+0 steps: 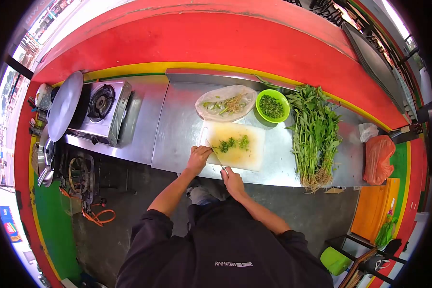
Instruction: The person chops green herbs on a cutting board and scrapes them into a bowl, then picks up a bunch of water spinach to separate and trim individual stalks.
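Note:
My right hand [232, 181] is closed round the handle of a knife [217, 155], whose blade points up and left over the board's lower left part. My left hand [198, 158] is at the board's left edge, fingers bent together by the blade; what they hold is too small to tell. On the white cutting board [252, 161] lie chopped greens [227, 144] and a lighter green pile [244, 142]. Behind the board are a plastic bag [216, 97] with stems and roots and a green bowl [287, 106] of chopped greens.
A large bunch of leafy greens [314, 129] with roots lies right of the board. A gas stove [101, 103] and a round metal lid [65, 106] stand at the left. A red plastic bag [379, 159] sits at the counter's right end. A red wall [201, 43] runs behind.

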Tool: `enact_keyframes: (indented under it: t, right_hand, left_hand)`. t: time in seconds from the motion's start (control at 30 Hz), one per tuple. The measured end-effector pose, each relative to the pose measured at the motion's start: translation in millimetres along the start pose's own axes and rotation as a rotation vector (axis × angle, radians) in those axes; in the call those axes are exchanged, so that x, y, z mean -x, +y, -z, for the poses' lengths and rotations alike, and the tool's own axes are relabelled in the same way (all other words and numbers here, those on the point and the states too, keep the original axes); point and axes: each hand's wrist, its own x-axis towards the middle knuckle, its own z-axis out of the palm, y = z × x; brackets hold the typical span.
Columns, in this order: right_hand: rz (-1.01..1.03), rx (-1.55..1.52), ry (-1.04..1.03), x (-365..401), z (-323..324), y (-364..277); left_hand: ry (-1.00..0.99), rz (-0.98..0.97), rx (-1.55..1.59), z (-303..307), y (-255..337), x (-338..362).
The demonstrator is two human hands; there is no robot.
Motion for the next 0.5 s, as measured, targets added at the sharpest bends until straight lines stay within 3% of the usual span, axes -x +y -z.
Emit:
enact_keyframes:
  t: [0.3, 0.5]
  right_hand:
    - [-0.092, -0.023, 0.031, -5.6, 12.6, -6.0]
    - [-0.053, -0.091, 0.036, 3.2, 15.1, 4.0]
  left_hand:
    - [-0.041, 0.104, 0.018, 6.6, 6.5, -0.9]
    - [0.014, 0.011, 0.033, 5.4, -0.1, -5.3]
